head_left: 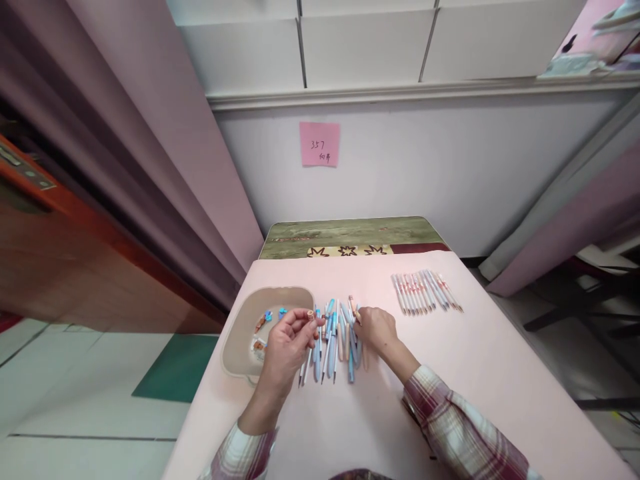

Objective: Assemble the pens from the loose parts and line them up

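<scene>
My left hand (290, 340) is raised at the right rim of a beige basin (235, 320). Its thumb and fingers pinch a small cream-and-brown piece (311, 315), whose kind I cannot make out. Several pens (333, 337), mostly blue, white and peach, lie in a loose pile between my hands. My right hand (376, 328) is at the right side of this pile with its fingers curled closed; a small yellowish tip (358, 316) shows at the fingertips, and what they grip is mostly hidden. Small blue and brown pieces (263, 321) lie in the basin.
A row of pens (424, 292) lies side by side at the right of the pink-covered table (450, 373). Behind stands a green patterned surface (345, 231) against the wall, with a pink note (319, 144) above. A purple curtain (165, 133) hangs at the left.
</scene>
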`<move>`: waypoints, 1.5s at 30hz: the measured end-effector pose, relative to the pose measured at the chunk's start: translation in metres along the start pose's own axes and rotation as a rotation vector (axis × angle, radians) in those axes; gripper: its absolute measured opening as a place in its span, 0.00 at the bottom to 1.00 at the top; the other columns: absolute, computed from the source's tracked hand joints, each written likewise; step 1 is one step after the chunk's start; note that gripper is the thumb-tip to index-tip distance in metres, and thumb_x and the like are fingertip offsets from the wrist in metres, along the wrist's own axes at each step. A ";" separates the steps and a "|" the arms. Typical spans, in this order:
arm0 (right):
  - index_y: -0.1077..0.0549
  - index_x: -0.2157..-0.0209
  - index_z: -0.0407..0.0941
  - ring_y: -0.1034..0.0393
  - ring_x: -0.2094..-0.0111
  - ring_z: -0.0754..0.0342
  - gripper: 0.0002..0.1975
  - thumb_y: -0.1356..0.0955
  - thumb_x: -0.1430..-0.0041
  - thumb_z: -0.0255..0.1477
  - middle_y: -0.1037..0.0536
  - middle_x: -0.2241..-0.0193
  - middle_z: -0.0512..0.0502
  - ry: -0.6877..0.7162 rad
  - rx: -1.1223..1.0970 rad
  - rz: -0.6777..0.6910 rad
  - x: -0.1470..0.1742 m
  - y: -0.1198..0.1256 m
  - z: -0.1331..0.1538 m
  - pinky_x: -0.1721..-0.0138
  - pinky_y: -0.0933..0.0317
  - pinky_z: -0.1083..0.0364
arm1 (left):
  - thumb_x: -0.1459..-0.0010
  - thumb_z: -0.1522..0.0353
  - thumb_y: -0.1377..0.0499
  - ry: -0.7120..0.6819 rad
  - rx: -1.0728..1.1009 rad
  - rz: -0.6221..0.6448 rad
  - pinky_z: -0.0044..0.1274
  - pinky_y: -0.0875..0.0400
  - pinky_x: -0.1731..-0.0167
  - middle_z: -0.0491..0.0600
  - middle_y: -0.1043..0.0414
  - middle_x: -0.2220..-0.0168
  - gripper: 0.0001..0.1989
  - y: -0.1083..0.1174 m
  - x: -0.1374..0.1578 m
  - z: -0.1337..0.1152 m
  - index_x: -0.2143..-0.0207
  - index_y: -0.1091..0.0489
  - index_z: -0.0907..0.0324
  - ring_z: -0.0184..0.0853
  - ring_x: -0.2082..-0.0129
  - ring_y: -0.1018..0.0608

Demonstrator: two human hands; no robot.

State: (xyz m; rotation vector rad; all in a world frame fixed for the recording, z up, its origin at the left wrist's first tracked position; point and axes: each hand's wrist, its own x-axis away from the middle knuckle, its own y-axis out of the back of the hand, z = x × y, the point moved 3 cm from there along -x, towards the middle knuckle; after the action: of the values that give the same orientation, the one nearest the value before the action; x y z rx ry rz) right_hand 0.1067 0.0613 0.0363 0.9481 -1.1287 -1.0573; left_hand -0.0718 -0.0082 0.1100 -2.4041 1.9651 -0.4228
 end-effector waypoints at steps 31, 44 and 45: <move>0.23 0.59 0.37 0.23 0.60 0.43 0.14 0.34 0.46 0.27 0.19 0.63 0.31 -0.048 -0.082 0.027 -0.025 -0.007 0.026 0.63 0.34 0.53 | 0.51 0.63 0.34 -0.034 0.007 0.106 0.16 0.39 0.83 0.47 0.24 0.71 0.14 -0.015 -0.025 0.015 0.67 0.34 0.60 0.22 0.84 0.34; 0.24 0.75 0.43 0.30 0.80 0.57 0.09 0.35 0.48 0.29 0.23 0.82 0.49 0.300 -0.806 0.019 0.011 0.038 0.016 0.77 0.43 0.61 | 0.52 0.59 0.36 -0.036 -0.224 0.129 0.17 0.45 0.85 0.41 0.35 0.81 0.15 -0.025 -0.040 0.007 0.67 0.27 0.62 0.23 0.85 0.38; 0.24 0.76 0.43 0.31 0.81 0.57 0.08 0.35 0.49 0.29 0.24 0.83 0.50 0.317 -0.836 0.015 0.014 0.039 0.016 0.78 0.43 0.61 | 0.52 0.59 0.36 -0.042 -0.241 0.138 0.17 0.45 0.85 0.41 0.35 0.81 0.15 -0.028 -0.041 0.005 0.69 0.28 0.62 0.23 0.85 0.38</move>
State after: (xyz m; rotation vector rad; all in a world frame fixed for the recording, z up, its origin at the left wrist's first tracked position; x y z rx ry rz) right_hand 0.0983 0.0559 0.0800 0.4055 -0.3536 -1.1680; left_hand -0.0513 0.0362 0.1022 -2.3614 2.2632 -0.1374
